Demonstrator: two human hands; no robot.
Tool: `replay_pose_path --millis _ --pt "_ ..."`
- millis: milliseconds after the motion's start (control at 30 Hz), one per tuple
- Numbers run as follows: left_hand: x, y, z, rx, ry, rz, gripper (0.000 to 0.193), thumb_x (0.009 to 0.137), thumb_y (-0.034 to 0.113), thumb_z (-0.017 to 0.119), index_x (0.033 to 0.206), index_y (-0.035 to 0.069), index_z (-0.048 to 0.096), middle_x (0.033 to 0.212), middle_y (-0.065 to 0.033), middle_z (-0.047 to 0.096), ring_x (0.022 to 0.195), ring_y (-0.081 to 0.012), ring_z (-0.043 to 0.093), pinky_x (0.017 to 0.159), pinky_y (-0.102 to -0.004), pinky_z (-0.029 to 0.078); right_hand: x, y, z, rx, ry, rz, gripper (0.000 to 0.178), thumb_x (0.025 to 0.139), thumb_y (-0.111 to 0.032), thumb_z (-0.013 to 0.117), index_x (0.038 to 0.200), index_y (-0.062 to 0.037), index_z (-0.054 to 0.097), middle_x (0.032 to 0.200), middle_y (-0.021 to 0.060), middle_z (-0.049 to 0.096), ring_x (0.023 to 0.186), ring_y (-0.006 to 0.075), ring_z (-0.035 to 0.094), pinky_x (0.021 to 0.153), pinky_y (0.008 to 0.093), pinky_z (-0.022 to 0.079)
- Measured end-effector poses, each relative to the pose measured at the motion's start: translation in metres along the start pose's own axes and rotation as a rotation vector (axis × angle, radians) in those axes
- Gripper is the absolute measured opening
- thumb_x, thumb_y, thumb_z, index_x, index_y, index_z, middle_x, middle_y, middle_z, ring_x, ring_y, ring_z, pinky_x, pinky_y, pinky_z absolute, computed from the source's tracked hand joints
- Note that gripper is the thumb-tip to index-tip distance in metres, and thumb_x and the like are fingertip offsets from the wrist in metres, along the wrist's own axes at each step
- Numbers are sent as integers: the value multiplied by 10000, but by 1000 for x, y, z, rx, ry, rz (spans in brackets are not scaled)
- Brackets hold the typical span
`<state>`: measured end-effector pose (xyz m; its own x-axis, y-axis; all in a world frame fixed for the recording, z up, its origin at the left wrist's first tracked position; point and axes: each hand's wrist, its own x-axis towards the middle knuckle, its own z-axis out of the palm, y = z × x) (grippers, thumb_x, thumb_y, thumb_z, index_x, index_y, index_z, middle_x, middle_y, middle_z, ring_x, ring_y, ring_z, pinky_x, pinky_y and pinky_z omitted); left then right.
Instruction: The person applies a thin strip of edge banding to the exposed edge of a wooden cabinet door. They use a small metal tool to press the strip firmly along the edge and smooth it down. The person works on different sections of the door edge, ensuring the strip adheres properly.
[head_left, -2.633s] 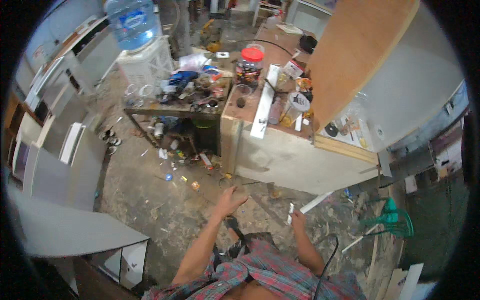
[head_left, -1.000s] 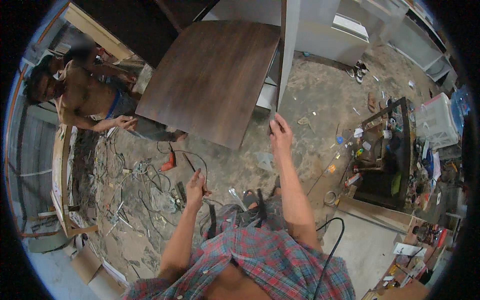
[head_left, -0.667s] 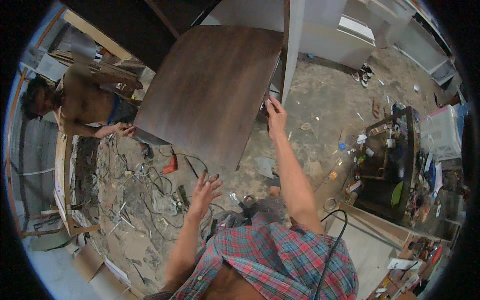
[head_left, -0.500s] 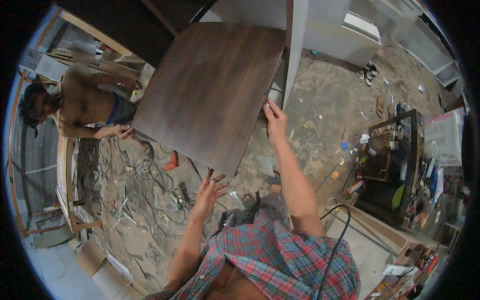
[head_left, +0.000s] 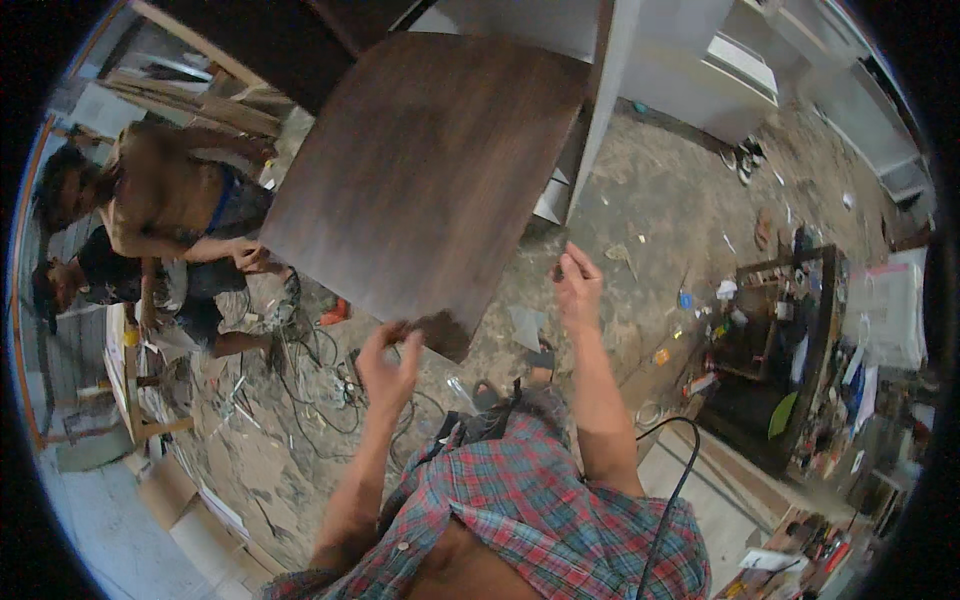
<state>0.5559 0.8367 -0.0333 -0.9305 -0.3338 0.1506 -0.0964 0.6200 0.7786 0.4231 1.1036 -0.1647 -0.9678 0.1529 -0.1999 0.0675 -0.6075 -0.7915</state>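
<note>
A large dark-brown wood-grain panel (head_left: 430, 180) with rounded far corners is tilted in front of me. My left hand (head_left: 388, 368) is at its near edge, thumb and fingers apart, fingertips at or just short of the edge; blur hides the exact contact. Off the panel's right side, my right hand (head_left: 577, 290) has its fingers curled together, with a small dark bit at the fingertips that I cannot name. At the panel's left corner, a co-worker's hand (head_left: 250, 256) grips the edge.
Two people are at the left, one behind the other. Cables (head_left: 320, 370) and a red-orange tool (head_left: 335, 312) lie on the floor. A dark open frame (head_left: 835, 330) with clutter stands at right. A pale upright panel (head_left: 612, 105) rises beside the brown one. A black cord (head_left: 688, 465) hangs by my right side.
My right hand has come off the panel's right edge and moved down and rightward. My left hand has shifted slightly left, its fingers drawn in. A second person has come into view at left.
</note>
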Motion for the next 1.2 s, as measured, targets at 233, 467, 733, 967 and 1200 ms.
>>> replay_pose_path --millis 233,467,733,967,1200 --pt "123 74 130 409 -106 635 388 827 304 689 1125 64 626 1059 -144 645 1053 -345 593 925 -460 469 -9 -1 -25 -19 19 37 453 953 -203 657 1322 37 547 1159 86 601 935 169 592 788 321 498" --pt "132 79 162 444 -64 588 117 805 165 631 870 75 666 965 -109 662 938 -298 642 820 -425 533 -44 -4 -121 -187 137 141 463 954 -246 651 1340 -24 526 1027 42 567 867 131 528 738 311 459" --pt "37 37 65 403 -179 530 149 852 242 658 919 109 665 929 -100 650 936 -298 634 822 -436 509 -30 -42 -143 -260 227 30 354 914 -107 695 1224 35 601 1007 24 609 845 126 555 693 308 467" --pt "20 50 37 409 -209 560 170 818 200 695 928 94 622 925 -91 620 910 -292 600 830 -422 479 -77 -36 -72 -196 277 101 373 925 -149 693 1270 -34 608 1010 6 626 875 119 583 738 331 487" --pt "137 88 146 415 -100 711 168 802 179 676 930 87 617 962 -95 626 944 -283 616 841 -422 511 -101 -16 -84 -116 271 116 322 925 -157 690 1215 -34 624 951 -5 618 837 113 578 708 316 482"
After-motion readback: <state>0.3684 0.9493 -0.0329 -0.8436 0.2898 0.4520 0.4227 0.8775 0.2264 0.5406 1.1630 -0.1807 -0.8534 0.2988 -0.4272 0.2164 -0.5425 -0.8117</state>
